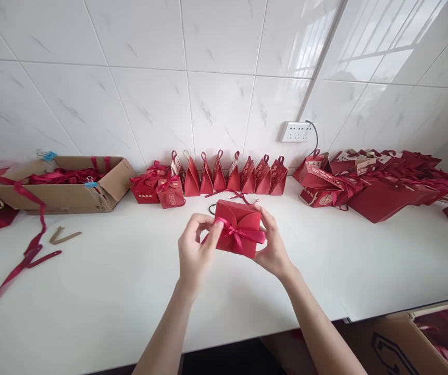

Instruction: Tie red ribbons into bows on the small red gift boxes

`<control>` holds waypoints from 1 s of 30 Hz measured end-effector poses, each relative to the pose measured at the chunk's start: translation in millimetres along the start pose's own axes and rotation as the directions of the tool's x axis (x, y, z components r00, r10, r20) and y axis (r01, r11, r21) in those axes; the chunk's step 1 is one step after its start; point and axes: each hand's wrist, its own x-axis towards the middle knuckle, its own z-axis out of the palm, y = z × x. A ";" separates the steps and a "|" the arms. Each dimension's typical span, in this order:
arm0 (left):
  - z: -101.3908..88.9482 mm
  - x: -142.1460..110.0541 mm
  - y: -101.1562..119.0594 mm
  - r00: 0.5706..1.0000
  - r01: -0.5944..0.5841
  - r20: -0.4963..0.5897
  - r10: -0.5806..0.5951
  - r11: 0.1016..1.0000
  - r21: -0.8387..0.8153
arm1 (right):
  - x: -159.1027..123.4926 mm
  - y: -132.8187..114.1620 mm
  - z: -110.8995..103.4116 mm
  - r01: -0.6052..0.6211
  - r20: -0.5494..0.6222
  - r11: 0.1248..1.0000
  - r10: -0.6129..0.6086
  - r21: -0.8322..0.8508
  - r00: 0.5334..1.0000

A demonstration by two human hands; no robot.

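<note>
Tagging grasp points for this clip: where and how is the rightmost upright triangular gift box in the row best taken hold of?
Probably by the loop atop the rightmost triangular gift box, pinched from above: the box stands upright and narrows toward that loop, while the neighboring box stands close on its left.

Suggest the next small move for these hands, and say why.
Probably let the left hand straighten the bow while the right hand steadies the red box: the bow is tied across the front, its right side spreads wide, its left side sits under the left thumb, and the right hand grips the box's side.
</note>
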 end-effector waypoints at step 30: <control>236.5 -102.7 32.9 0.422 -0.236 0.893 0.160 0.970 -0.062 | -227.3 -125.6 -257.9 -0.883 -0.823 0.405 0.401 -0.235 0.403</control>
